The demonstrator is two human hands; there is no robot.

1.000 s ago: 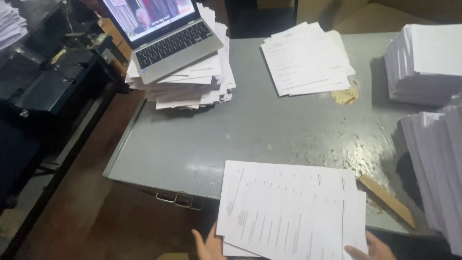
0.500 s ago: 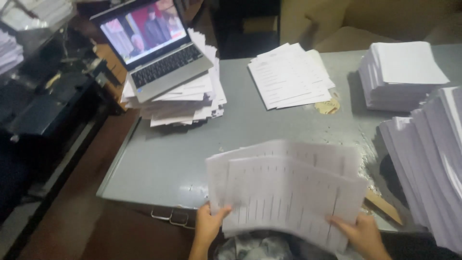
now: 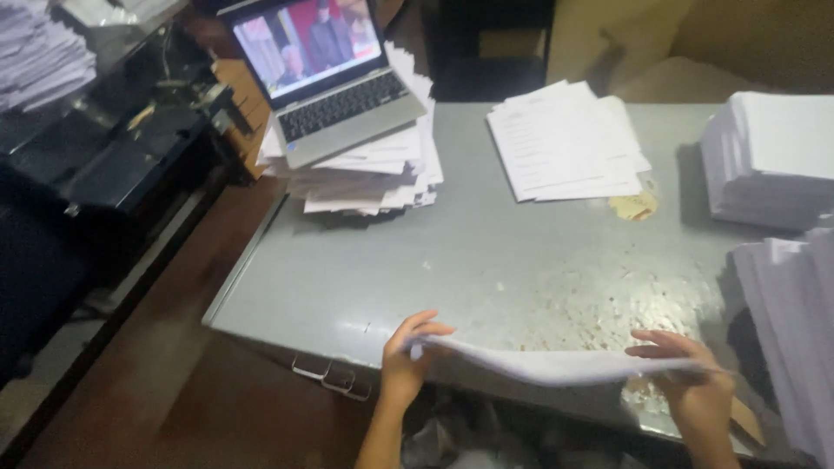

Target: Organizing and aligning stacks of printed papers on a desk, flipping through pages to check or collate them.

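My left hand (image 3: 407, 365) and right hand (image 3: 691, 386) each grip an end of a paper sheaf (image 3: 556, 365), held flat above the grey bench (image 3: 486, 260).

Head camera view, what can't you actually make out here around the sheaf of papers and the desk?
- Sheaf of papers: seen nearly edge-on, print sides hidden; blurred.
- Left hand and right hand: each grip partly hidden by the sheaf.
- Paper stack at the right: cut off by the frame edge.
- Papers under the laptop: mostly covered by it.
- Desk front: hidden behind sheaf and arms.
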